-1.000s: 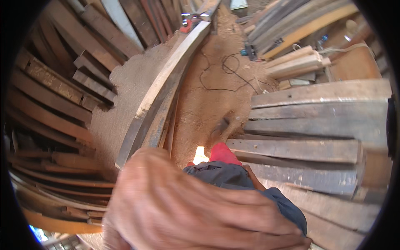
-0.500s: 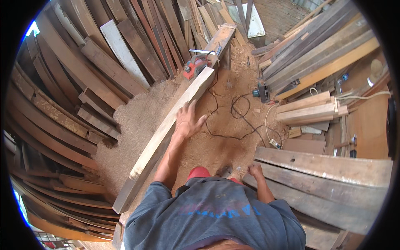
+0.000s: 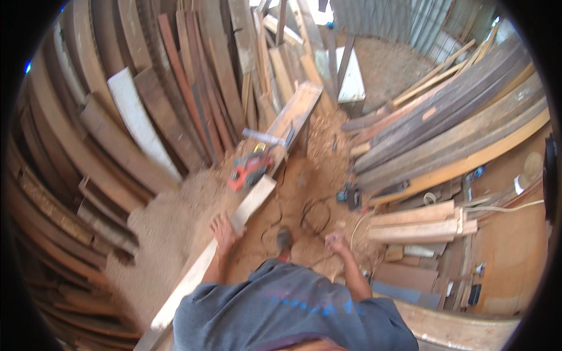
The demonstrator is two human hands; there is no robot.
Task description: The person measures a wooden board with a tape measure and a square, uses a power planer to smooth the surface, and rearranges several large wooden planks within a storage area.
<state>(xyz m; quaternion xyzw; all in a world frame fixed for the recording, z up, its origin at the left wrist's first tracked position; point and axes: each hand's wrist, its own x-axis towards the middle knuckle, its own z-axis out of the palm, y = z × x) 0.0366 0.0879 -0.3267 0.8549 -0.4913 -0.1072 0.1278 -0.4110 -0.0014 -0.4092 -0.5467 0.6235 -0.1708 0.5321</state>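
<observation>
One timber beam (image 3: 190,278): runs obliquely from lower left toward upper centre, pale on top; far end near the red tool.
Left hand (image 3: 224,229): laid on the beam, fingers spread and extended; contact only, no grip closed round it.
Right hand (image 3: 336,242): off the beam, over the floor to its right; fingers partly curled. Cannot tell whether anything is held.
Red power tool (image 3: 256,171): just beyond the beam's far end; its support cannot be made out.
Plank (image 3: 295,108): beyond the tool, roughly in line with the beam; pale strip (image 3: 264,137) lies across its near part.
Dark cord (image 3: 302,221): looped on the sawdust-covered floor (image 3: 158,234), between beam and right-hand stacks.
Teal tool (image 3: 351,196): right of the cord, near the ends of long stacked boards (image 3: 451,128).
Pale battens (image 3: 413,225): bundled below those boards.
Left-side boards (image 3: 64,140): many, mostly brown, crowded along that side; one white board (image 3: 143,120) among them.
Shirt (image 3: 281,310): grey-blue, lower centre.
</observation>
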